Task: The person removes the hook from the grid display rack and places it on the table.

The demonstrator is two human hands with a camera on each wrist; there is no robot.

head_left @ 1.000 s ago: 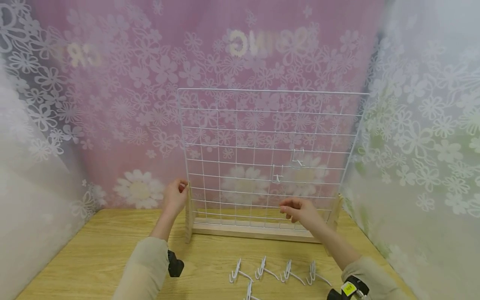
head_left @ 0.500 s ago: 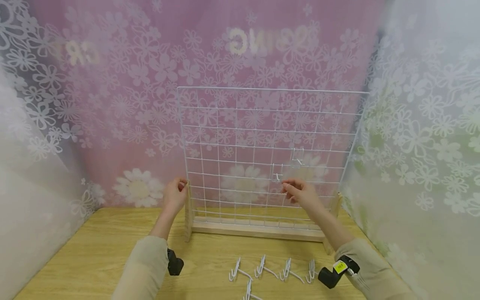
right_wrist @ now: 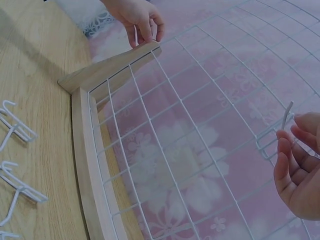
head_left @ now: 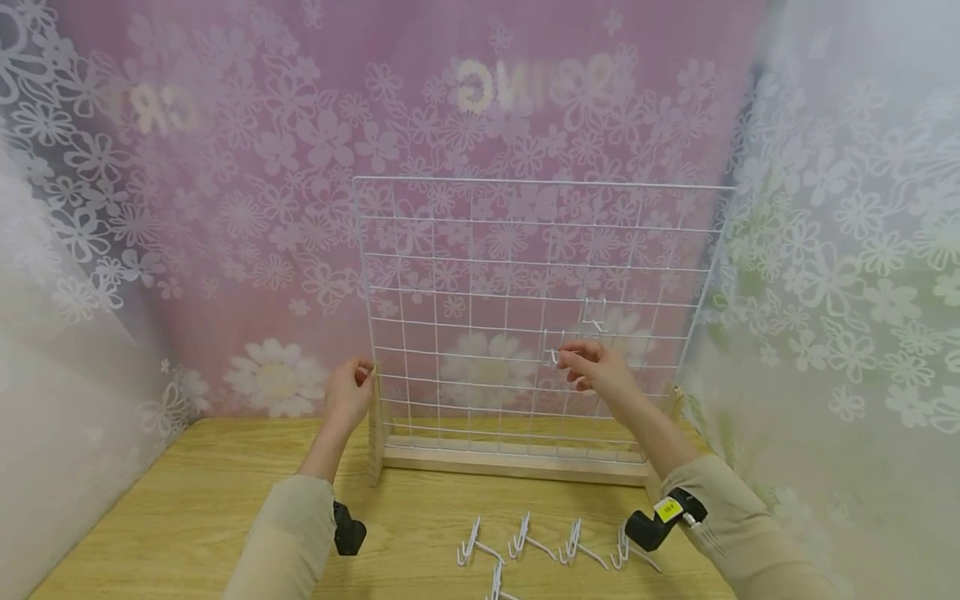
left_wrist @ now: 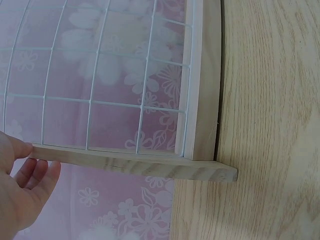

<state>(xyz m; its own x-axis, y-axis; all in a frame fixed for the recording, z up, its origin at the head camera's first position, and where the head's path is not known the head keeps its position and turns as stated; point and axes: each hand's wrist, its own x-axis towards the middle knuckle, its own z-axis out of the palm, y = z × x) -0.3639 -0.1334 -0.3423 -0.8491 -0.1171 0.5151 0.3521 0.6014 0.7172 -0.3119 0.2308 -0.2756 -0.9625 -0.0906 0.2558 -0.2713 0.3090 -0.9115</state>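
A white wire grid panel (head_left: 487, 317) stands upright in a wooden stand (head_left: 510, 462). My left hand (head_left: 349, 394) pinches the top of the stand's left upright (left_wrist: 115, 162), thumb on one side and curled fingers on the other. Two white wire hooks hang on the grid right of its middle. At the lower hook (right_wrist: 287, 116), my right hand (head_left: 596, 367) has its thumb and curled fingers on the projecting prong; its fingertips partly cover it. The upper hook (head_left: 595, 321) hangs just above my right hand.
Several loose white hooks lie on the wooden table (head_left: 225, 500) in front of the stand, one hook (head_left: 531, 536) near the middle. A flowered pink curtain (head_left: 262, 208) hangs behind, with pale flowered curtains at both sides.
My right hand has risen from low in front of the grid to the lower hook. My left hand has stayed on the upright.
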